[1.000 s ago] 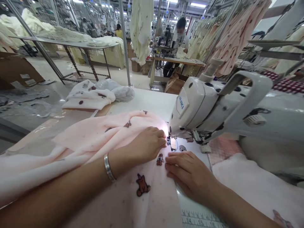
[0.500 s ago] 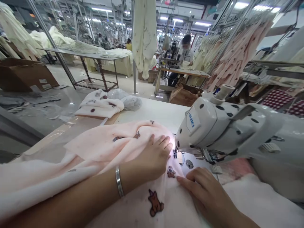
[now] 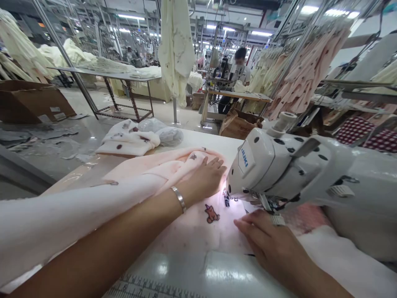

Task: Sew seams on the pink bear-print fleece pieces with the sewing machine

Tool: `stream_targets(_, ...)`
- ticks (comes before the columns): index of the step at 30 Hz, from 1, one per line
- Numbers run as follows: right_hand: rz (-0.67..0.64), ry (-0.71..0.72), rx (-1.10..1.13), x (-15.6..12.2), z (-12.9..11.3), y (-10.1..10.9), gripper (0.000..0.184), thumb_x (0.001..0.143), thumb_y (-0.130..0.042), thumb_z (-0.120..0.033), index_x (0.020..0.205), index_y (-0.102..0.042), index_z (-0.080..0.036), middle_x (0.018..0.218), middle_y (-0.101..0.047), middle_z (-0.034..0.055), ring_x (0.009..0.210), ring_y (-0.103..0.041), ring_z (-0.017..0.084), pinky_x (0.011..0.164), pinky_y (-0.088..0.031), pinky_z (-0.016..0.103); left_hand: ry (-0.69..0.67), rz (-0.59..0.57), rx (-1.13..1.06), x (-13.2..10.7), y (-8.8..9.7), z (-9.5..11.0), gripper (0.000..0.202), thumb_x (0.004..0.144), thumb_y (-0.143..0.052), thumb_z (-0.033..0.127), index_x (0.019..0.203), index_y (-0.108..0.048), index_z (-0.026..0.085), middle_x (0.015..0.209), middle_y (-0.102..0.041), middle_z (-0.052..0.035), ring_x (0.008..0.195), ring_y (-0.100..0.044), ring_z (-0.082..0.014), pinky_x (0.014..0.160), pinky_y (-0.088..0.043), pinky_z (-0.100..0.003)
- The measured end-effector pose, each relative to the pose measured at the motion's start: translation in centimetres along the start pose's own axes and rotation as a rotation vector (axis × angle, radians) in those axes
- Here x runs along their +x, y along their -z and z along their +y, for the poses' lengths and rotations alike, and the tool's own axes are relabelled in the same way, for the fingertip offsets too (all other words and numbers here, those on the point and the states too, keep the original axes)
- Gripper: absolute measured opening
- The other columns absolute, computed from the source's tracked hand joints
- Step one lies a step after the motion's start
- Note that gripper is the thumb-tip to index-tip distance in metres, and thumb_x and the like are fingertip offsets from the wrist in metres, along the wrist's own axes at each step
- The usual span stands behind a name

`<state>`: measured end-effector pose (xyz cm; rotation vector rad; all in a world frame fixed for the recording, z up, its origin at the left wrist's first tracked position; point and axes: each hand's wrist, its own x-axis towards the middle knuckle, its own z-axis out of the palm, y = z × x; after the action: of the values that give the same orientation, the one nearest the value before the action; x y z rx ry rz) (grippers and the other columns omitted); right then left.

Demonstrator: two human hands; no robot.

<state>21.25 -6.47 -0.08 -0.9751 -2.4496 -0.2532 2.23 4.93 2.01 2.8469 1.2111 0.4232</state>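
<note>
Pale pink fabric [image 3: 186,231] covers the surface [image 3: 189,269] beside a white Juki sewing machine [image 3: 257,165]; left hand [image 3: 201,182] lies flat on it, right hand [image 3: 266,242] well apart, at its right edge.

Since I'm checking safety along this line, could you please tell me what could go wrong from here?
The left hand and right hand both lie close to the presser foot of the JUKI sewing machine, so a finger could stray under it. The pink fabric is bunched in folds beneath the left hand, so a fold might get sewn in. Its long length reaching away to the left could also drag and pull the seam off line.
</note>
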Motion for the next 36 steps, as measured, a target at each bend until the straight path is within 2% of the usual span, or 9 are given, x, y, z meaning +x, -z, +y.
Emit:
stream_targets(4,-0.081,0.072,0.154,1.1,-3.1,0.4,0.014,0.082,-0.051,-0.013,0.094,-0.059,-0.014,0.075,-0.061,0.0065,0.068,-0.052,0.019,0.061,-0.043,0.035,0.102,0.067,-0.026,-2.1,0.7,1.7,0.02,0.078,-0.036,0.002,0.091,-0.049,0.012,0.089,-0.054,-0.0104,0.084,-0.049,-0.0224,0.082,-0.04,-0.039)
stream_targets(9,-0.011,0.132,0.187,2.5,-4.1,0.0,0.015,0.077,-0.049,-0.004,0.083,-0.06,-0.013,0.068,-0.057,0.0056,0.064,-0.045,0.017,0.058,-0.035,0.032,0.022,0.056,-0.053,-4.2,-0.2,2.6,0.009,0.079,-0.045,0.011,0.087,-0.047,0.014,0.087,-0.051,-0.0076,0.078,-0.045,-0.0219,0.072,-0.041,-0.036)
stream_targets(12,0.012,0.149,0.191,2.6,-3.9,-0.1,0.014,0.076,-0.05,-0.003,0.074,-0.059,-0.013,0.064,-0.054,0.0039,0.063,-0.043,0.016,0.057,-0.034,0.031,-0.01,0.055,-0.055,-4.7,-1.3,2.4,0.009,0.081,-0.046,0.015,0.09,-0.047,0.014,0.092,-0.051,-0.0078,0.081,-0.044,-0.0222,0.076,-0.039,-0.038)
stream_targets(15,-0.019,0.137,0.161,2.5,-3.9,-0.2,0.011,0.078,-0.051,-0.006,0.08,-0.06,-0.013,0.067,-0.056,0.0043,0.064,-0.044,0.016,0.059,-0.034,0.032,-0.017,0.066,-0.06,-4.8,-1.7,2.3,0.008,0.084,-0.044,0.014,0.091,-0.047,0.013,0.094,-0.051,-0.0083,0.083,-0.044,-0.022,0.079,-0.038,-0.038)
stream_targets(19,0.016,0.14,0.132,2.7,-3.9,-0.4,0.015,0.078,-0.05,-0.005,0.088,-0.06,-0.011,0.069,-0.059,0.0045,0.065,-0.047,0.016,0.061,-0.035,0.032,-0.013,0.068,-0.069,-5.0,-1.7,2.4,0.007,0.085,-0.042,0.014,0.09,-0.048,0.013,0.093,-0.052,-0.0085,0.084,-0.045,-0.022,0.079,-0.037,-0.038)
stream_targets(27,-0.033,0.203,0.146,2.1,-3.2,-0.1,0.014,0.079,-0.05,-0.004,0.077,-0.059,-0.014,0.062,-0.054,0.0021,0.06,-0.043,0.014,0.055,-0.034,0.03,-0.026,0.069,-0.083,-4.7,-0.9,2.2,0.013,0.09,-0.038,0.017,0.091,-0.05,0.013,0.096,-0.054,-0.0077,0.088,-0.048,-0.02,0.087,-0.037,-0.039)
stream_targets(30,-0.1,0.11,0.227,0.9,-3.5,0.1,0.013,0.081,-0.051,-0.007,0.086,-0.06,-0.014,0.071,-0.055,0.0037,0.066,-0.045,0.015,0.058,-0.036,0.031,-0.02,0.062,-0.065,-6.0,-0.2,3.4,0.012,0.089,-0.041,0.018,0.093,-0.051,0.014,0.1,-0.055,-0.008,0.097,-0.048,-0.0224,0.098,-0.029,-0.047)
stream_targets(33,-0.205,0.04,0.293,-0.1,-3.8,0.6,0.021,0.082,-0.053,-0.01,0.103,-0.057,-0.013,0.084,-0.055,0.0072,0.076,-0.047,0.017,0.063,-0.039,0.033,-0.017,0.006,-0.054,-8.6,0.5,5.4,0.013,0.087,-0.042,0.019,0.096,-0.051,0.016,0.102,-0.056,-0.0079,0.1,-0.049,-0.0242,0.102,-0.024,-0.052)
stream_targets(36,-0.189,0.035,0.29,-0.3,-3.5,0.7,0.022,0.082,-0.054,-0.01,0.104,-0.056,-0.013,0.085,-0.055,0.0077,0.077,-0.047,0.018,0.064,-0.04,0.034,-0.022,-0.035,-0.076,-10.2,0.4,6.2,0.018,0.088,-0.038,0.02,0.102,-0.049,0.015,0.122,-0.05,-0.0136,0.118,-0.041,-0.0286,0.101,-0.024,-0.056)
